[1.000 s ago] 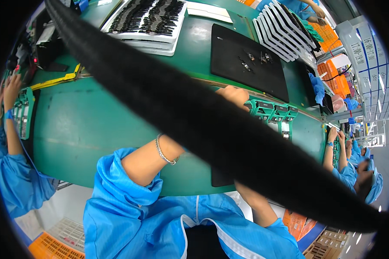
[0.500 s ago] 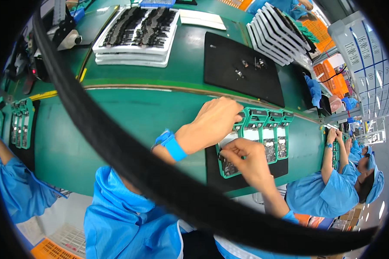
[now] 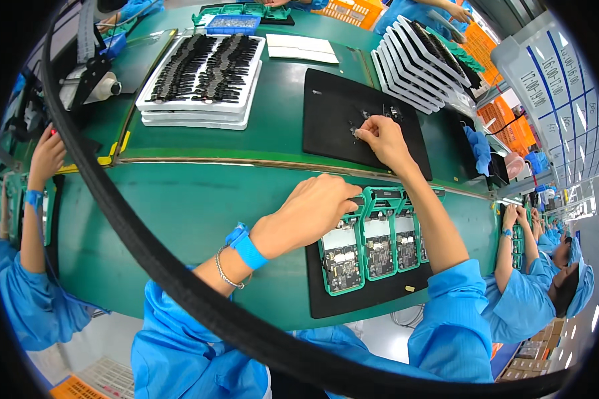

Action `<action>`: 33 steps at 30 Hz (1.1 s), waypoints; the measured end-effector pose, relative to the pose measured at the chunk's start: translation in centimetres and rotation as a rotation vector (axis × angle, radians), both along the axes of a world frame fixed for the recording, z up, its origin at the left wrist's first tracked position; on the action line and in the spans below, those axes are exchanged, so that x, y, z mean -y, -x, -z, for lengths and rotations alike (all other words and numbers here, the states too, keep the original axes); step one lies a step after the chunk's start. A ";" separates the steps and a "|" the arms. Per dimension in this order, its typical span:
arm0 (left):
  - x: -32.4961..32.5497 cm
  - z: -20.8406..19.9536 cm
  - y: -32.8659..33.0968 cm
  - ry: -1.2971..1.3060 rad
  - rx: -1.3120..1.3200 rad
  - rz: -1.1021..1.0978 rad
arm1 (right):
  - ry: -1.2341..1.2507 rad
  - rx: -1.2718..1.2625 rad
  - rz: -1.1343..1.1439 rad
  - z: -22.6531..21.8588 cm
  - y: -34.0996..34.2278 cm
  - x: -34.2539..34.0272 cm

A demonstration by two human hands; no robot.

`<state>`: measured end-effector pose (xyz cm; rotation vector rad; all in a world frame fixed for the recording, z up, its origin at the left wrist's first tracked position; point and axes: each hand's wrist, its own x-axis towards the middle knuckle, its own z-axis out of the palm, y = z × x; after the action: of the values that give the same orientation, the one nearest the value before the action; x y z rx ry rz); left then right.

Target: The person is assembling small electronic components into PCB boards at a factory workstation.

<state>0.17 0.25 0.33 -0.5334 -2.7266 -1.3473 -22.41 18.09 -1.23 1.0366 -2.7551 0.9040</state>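
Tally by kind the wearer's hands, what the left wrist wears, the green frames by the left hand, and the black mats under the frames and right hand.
Hands: 2, left hand and right hand
Wristband: 1
Bracelet: 1
Frames: 4, one partly hidden
Mats: 2, near mat and far mat
Total: 10

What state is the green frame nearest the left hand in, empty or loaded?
Loaded: the green frame has a circuit board showing inside its rim.

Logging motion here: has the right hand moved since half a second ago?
Yes: the right hand has gone forward across the table seam, from the green holders to the far black mat.
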 end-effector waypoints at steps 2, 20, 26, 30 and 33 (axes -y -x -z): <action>0.2 1.1 -0.1 -0.078 -0.128 -0.042 | -0.010 0.063 0.003 -1.2 -1.2 0.7; -4.9 1.3 2.0 0.316 -0.268 -0.150 | 0.195 -0.107 0.184 -0.2 -26.9 -7.0; -5.3 1.6 2.3 0.334 -0.254 -0.176 | 0.170 -0.142 0.227 -0.2 -27.3 -6.9; -5.4 1.3 2.2 0.319 -0.247 -0.191 | 0.141 -0.158 0.207 0.6 -27.3 -7.0; -5.4 1.5 2.3 0.302 -0.270 -0.197 | 0.139 -0.162 0.215 0.8 -27.3 -6.7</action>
<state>-2.11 5.61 -1.12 -0.4126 -2.6805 -0.7634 4.94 24.77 -1.98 0.7390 -2.5667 0.9199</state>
